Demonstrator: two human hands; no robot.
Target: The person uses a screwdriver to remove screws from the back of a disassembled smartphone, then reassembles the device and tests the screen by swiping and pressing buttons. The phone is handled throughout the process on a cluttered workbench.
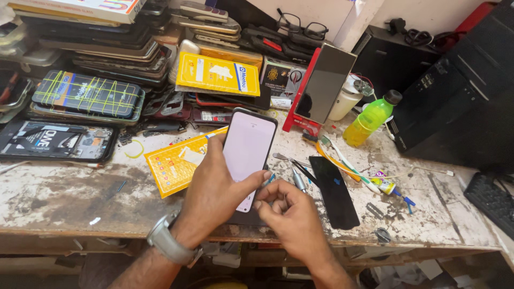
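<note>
Seen from above: a cluttered, paint-scarred workbench [64, 198] with two bare hands at its near edge. Held upright in the left hand [211, 195], wristwatch [168, 243] on that wrist, a smartphone [249, 155] with a pale, blank screen; thumb hooked over the right edge, fingers wrapped behind, closed firmly around the body. Pressed against the phone's lower right corner, the right hand [292, 217], fingertips bunched together in a pinch; whether a protective film tab or the screen edge sits between them, impossible to tell at this size.

Just right of the hands, flat on the bench: a black glass panel [334, 192], tweezers and small metal tools [294, 168]. Partly under the left hand, a yellow screen-protector packet [171, 166]. Farther back, stacks of phones [85, 96], another yellow packet [217, 72], a green bottle [372, 115], a dark phone leaning on a red stand [324, 83].

Best done, judging by the pose, with a steady phone and a slow, low-angle pull at the corner, nails only, keeping fingertip grease off the glass. Worth bracing both wrists on the bench edge and keeping the screen clear of the grit below.
</note>
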